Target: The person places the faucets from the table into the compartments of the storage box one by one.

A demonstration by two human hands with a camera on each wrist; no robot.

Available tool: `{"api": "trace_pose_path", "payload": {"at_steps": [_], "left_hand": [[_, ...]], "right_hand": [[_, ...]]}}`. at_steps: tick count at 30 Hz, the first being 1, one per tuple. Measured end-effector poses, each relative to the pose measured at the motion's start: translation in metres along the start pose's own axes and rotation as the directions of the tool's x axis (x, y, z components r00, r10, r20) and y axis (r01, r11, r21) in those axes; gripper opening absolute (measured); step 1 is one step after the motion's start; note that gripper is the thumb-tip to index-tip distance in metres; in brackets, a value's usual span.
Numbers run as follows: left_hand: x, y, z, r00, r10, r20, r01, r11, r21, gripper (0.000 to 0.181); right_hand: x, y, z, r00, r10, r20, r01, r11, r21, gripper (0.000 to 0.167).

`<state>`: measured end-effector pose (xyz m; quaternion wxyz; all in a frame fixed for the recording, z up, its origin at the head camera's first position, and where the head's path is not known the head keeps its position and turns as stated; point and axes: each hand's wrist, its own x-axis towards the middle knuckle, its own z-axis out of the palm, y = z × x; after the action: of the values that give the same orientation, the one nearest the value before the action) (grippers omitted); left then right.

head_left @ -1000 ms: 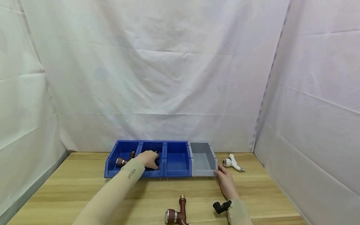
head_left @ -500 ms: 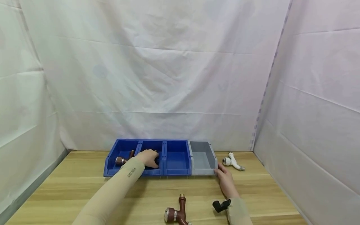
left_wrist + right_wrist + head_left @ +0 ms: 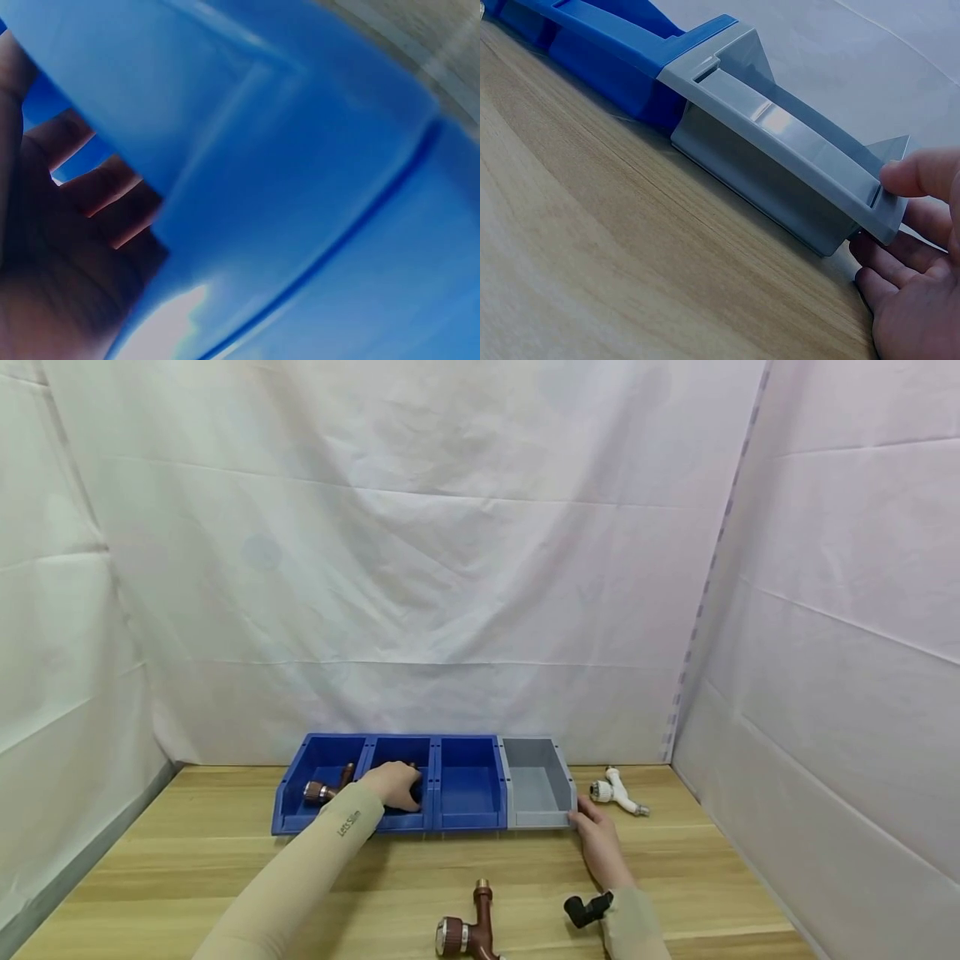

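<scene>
A row of blue storage bins [image 3: 470, 819] ends at the right in a grey bin [image 3: 542, 820]. My left hand [image 3: 392, 783] reaches into the second blue bin from the left; in the left wrist view a blue bin wall [image 3: 300, 150] hides its fingertips, and no object shows in the visible palm [image 3: 60, 277]. Beside that hand, a dark brown piece [image 3: 412, 766] is mostly covered. My right hand [image 3: 602, 845] grips the grey bin's front right corner, thumb above and fingers below in the right wrist view. A brown faucet [image 3: 318, 792] lies in the leftmost bin.
A white faucet [image 3: 617, 792] lies on the wooden table [image 3: 180, 852] right of the grey bin. Another brown faucet [image 3: 480, 927] is at the table's front edge, partly out of frame. White cloth [image 3: 465, 568] hangs behind and along both sides.
The whole head view shifts slightly left and tilts a little. Both hands keep the same places against the bins, and the faucets in sight stay where they were.
</scene>
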<state>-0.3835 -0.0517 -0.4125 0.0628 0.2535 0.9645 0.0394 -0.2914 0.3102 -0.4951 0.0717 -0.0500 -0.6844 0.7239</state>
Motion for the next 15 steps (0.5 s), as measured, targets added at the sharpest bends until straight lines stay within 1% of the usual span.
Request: {"api": "trace_pose_path", "payload": {"at_steps": [6,9,15], "left_hand": [[-0.0006,-0.0011,-0.0016,1.0,0.001,-0.006,-0.001,1.0,0.003,0.045],[-0.0016,-0.0011,-0.0025,1.0,0.001,-0.004,-0.001,1.0,0.008,0.048],[-0.0027,-0.0015,-0.0026,1.0,0.0,-0.004,0.0,1.0,-0.006,0.05]], "right_hand": [[0.001,0.0004,0.0014,1.0,-0.01,0.005,0.01,1.0,-0.011,0.056],[0.0014,0.0008,0.0016,1.0,-0.01,0.006,0.01,1.0,-0.012,0.057],[-0.0002,-0.0008,0.0034,1.0,-0.006,0.016,0.006,1.0,-0.004,0.057]]}}
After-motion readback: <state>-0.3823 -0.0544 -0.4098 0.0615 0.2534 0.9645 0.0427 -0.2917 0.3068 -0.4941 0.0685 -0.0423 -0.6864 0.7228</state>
